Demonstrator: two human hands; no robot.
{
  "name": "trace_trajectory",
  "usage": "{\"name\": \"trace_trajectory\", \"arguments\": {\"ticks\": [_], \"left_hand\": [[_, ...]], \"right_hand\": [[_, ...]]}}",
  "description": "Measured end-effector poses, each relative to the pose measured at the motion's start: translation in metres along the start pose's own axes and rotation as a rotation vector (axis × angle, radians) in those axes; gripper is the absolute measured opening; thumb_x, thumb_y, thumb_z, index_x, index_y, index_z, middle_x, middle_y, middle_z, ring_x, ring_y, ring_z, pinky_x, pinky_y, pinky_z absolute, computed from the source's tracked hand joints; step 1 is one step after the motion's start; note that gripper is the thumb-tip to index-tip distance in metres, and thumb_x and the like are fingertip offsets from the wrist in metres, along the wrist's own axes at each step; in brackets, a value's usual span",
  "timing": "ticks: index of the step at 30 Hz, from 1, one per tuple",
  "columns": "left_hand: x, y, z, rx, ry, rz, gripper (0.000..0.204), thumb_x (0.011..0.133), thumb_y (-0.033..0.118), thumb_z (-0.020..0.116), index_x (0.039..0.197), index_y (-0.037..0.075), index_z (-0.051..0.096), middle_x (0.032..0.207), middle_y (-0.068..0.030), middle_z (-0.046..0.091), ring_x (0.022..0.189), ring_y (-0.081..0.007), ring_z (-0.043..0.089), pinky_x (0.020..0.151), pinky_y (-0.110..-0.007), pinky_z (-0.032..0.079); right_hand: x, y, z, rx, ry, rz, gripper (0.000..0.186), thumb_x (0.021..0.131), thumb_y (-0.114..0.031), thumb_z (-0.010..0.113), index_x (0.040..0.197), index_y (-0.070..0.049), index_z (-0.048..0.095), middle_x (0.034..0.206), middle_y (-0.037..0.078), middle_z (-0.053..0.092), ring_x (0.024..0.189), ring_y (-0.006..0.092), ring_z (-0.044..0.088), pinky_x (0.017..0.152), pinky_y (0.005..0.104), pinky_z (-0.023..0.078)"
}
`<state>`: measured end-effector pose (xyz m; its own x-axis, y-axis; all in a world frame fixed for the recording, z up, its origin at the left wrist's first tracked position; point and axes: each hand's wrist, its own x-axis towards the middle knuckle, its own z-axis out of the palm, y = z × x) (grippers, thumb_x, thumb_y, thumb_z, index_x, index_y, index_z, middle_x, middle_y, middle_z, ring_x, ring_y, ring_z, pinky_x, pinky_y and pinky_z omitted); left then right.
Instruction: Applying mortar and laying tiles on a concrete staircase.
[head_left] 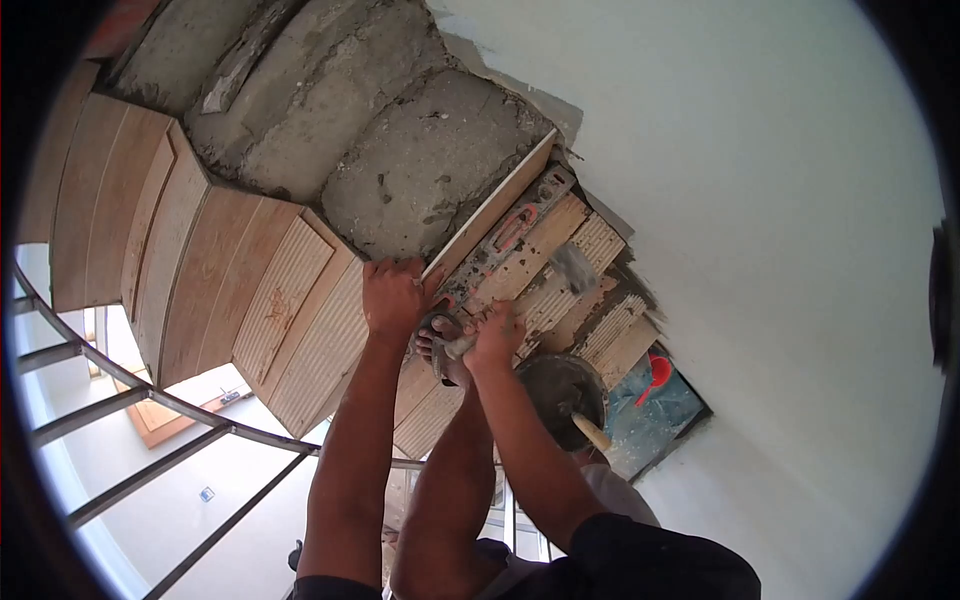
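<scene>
My left hand [393, 297] grips the near end of a thin pale tile [492, 212] that stands on edge against a rough mortar-covered stair step [425, 165]. My right hand [496, 337] is closed around the light handle of a mallet. Its grey head [574, 266] is blurred above the wood-look tiled step [548, 238]. A grey spirit level with red inserts [508, 232] lies on that step right beside the upright tile. My sandalled foot [440, 352] shows between the two hands.
A dark bucket of mortar [560, 385] with a wooden-handled tool [591, 432] stands on the steps below. A red scoop [656, 375] lies on blue sheeting. Tiled steps [290, 300] curve to the left above a metal railing [150, 400]. A white wall [780, 250] closes the right side.
</scene>
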<state>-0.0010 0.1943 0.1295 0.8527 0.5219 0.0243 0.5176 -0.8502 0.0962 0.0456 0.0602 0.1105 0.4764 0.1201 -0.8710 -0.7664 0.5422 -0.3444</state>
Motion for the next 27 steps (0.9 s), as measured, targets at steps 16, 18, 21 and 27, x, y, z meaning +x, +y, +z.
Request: {"name": "trace_trajectory", "arguments": {"ticks": [16, 18, 21, 27], "left_hand": [[-0.003, -0.003, -0.002, -0.069, -0.005, 0.022, 0.042, 0.096, 0.051, 0.07, 0.097, 0.01, 0.079, 0.088, -0.0112, 0.077, 0.092, -0.0287, 0.071, 0.091, -0.043, 0.046], [0.0, -0.006, -0.006, -0.1, -0.055, 0.035, 0.042, 0.095, 0.051, 0.071, 0.1, 0.01, 0.079, 0.09, -0.0135, 0.077, 0.092, -0.0308, 0.071, 0.091, -0.045, 0.048], [0.006, -0.013, -0.012, -0.119, -0.193, 0.043, 0.038, 0.092, 0.049, 0.072, 0.104, 0.013, 0.079, 0.093, -0.0135, 0.077, 0.094, -0.0315, 0.072, 0.091, -0.046, 0.051], [0.015, -0.022, -0.014, -0.116, -0.297, 0.056, 0.037, 0.09, 0.044, 0.072, 0.114, 0.017, 0.08, 0.098, -0.0147, 0.077, 0.099, -0.0323, 0.073, 0.093, -0.047, 0.054]], "right_hand": [[-0.031, 0.034, -0.052, -0.396, -0.169, 0.3, 0.024, 0.101, -0.026, 0.058, 0.105, -0.003, 0.064, 0.094, 0.007, 0.066, 0.069, 0.0157, 0.058, 0.059, 0.0302, 0.046], [-0.029, 0.044, -0.055, -0.218, -0.088, 0.253, 0.023, 0.101, -0.026, 0.059, 0.107, -0.004, 0.065, 0.092, 0.006, 0.066, 0.068, 0.0148, 0.057, 0.059, 0.029, 0.045], [-0.032, 0.046, -0.056, -0.285, -0.168, 0.281, 0.018, 0.1, -0.024, 0.059, 0.101, -0.006, 0.062, 0.083, 0.002, 0.057, 0.064, 0.0131, 0.051, 0.058, 0.0282, 0.042], [-0.046, 0.024, -0.045, -0.203, -0.039, 0.33, 0.013, 0.099, -0.019, 0.059, 0.092, -0.009, 0.056, 0.074, -0.003, 0.044, 0.06, 0.011, 0.044, 0.055, 0.0287, 0.04]]}}
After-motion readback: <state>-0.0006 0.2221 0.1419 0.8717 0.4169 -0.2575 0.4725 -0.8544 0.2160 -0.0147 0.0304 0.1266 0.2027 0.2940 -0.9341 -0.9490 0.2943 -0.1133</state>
